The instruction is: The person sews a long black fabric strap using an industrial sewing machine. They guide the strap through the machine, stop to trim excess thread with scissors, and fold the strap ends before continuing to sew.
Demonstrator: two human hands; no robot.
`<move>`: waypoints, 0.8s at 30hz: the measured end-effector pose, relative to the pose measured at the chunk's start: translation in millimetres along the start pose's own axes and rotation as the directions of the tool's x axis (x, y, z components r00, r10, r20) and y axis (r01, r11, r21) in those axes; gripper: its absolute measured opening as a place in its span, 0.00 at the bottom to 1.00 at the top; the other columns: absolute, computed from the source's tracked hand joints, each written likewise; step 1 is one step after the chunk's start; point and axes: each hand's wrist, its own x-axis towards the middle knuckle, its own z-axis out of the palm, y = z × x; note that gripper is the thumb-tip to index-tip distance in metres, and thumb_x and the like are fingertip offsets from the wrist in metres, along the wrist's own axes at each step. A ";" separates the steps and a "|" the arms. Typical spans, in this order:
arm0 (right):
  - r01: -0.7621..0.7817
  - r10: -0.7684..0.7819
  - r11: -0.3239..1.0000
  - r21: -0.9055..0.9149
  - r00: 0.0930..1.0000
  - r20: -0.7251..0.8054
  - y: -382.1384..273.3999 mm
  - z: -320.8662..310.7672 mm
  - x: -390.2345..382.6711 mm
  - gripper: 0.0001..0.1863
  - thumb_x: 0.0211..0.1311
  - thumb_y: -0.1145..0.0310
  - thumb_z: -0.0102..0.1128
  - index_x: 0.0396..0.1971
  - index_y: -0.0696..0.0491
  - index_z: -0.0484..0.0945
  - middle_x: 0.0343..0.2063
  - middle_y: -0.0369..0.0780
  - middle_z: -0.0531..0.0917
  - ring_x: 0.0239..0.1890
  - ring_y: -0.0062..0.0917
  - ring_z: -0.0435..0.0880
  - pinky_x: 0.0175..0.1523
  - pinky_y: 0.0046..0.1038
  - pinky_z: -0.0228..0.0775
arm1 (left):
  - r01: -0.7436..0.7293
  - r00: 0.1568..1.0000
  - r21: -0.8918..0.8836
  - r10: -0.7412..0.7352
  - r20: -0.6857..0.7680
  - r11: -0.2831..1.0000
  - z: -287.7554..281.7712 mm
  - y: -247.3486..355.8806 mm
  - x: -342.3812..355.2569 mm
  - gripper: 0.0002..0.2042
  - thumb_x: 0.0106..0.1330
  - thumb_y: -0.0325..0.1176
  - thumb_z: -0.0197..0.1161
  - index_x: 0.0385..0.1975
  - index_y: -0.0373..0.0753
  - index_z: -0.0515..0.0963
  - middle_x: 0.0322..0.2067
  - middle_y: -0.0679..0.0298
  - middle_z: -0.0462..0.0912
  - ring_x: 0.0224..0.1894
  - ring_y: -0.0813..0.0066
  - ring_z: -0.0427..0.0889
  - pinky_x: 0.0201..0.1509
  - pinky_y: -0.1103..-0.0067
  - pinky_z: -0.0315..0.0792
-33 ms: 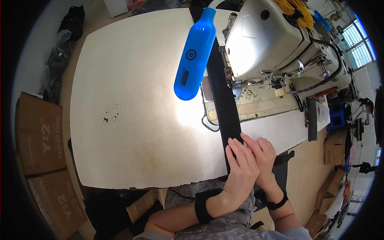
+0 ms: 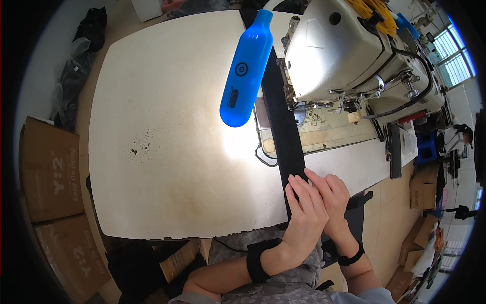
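Note:
A long black fabric strip [image 2: 287,133] runs across the sewing table from the far edge, past the sewing machine's needle area, to the near edge. At its near end, my left hand [image 2: 307,215] has its fingers bent together on the fabric. Close against it, my right hand [image 2: 330,197] grips the strip's right edge with curled fingers. The thumbs and part of the strip are hidden behind the fingers. Beyond my hands stands the white sewing machine [image 2: 324,55], its presser foot area [image 2: 299,107] beside the strip.
A blue lamp-like device [image 2: 246,76] hangs over the white tabletop [image 2: 167,101], left of the machine. Black-handled tools [image 2: 389,144] lie at the table's right side. Cardboard boxes [image 2: 50,172] are stacked on the left, with more boxes [image 2: 424,187] on the right floor.

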 end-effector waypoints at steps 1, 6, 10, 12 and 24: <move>0.005 -0.005 1.000 0.002 1.000 -0.004 0.2 0.1 0.0 0.19 0.45 0.69 0.61 0.43 0.49 0.82 0.18 0.35 0.64 0.22 0.27 0.68 0.27 0.29 0.61 | 0.000 1.000 0.000 0.000 -0.002 1.000 0.3 0.3 0.0 0.20 0.54 0.29 0.53 0.43 0.19 0.74 0.44 0.36 0.74 0.50 0.40 0.74 0.57 0.60 0.70; 0.021 -0.021 1.000 0.007 1.000 -0.023 1.9 1.5 -0.7 0.19 0.45 0.69 0.62 0.42 0.48 0.82 0.18 0.35 0.64 0.22 0.27 0.68 0.28 0.29 0.61 | 0.015 1.000 -0.002 -0.015 -0.009 1.000 1.0 1.9 -0.2 0.20 0.54 0.29 0.53 0.43 0.19 0.74 0.45 0.36 0.73 0.50 0.41 0.73 0.57 0.61 0.70; 0.024 -0.024 1.000 0.006 0.999 -0.026 3.8 2.2 -1.8 0.20 0.45 0.68 0.61 0.43 0.48 0.81 0.18 0.35 0.64 0.22 0.27 0.68 0.28 0.29 0.61 | 0.037 0.999 0.014 -0.037 -0.023 0.999 2.1 3.6 0.2 0.19 0.54 0.28 0.53 0.43 0.19 0.74 0.45 0.37 0.73 0.50 0.42 0.73 0.58 0.62 0.69; 0.035 -0.036 0.999 -0.003 0.999 -0.029 4.6 2.2 -2.0 0.20 0.45 0.67 0.60 0.43 0.47 0.81 0.19 0.35 0.64 0.22 0.27 0.68 0.28 0.29 0.61 | 0.037 0.999 0.011 -0.037 -0.033 0.999 2.3 3.6 -0.1 0.19 0.54 0.28 0.52 0.43 0.20 0.74 0.44 0.37 0.73 0.50 0.43 0.74 0.58 0.62 0.70; 0.020 -0.020 1.000 0.011 1.000 -0.021 3.2 -0.4 -2.2 0.20 0.47 0.67 0.59 0.45 0.46 0.80 0.19 0.35 0.65 0.22 0.26 0.68 0.29 0.29 0.61 | 0.014 0.999 0.039 -0.013 -0.038 0.999 0.2 1.9 -0.3 0.18 0.54 0.27 0.52 0.42 0.21 0.74 0.44 0.38 0.74 0.50 0.44 0.74 0.58 0.63 0.69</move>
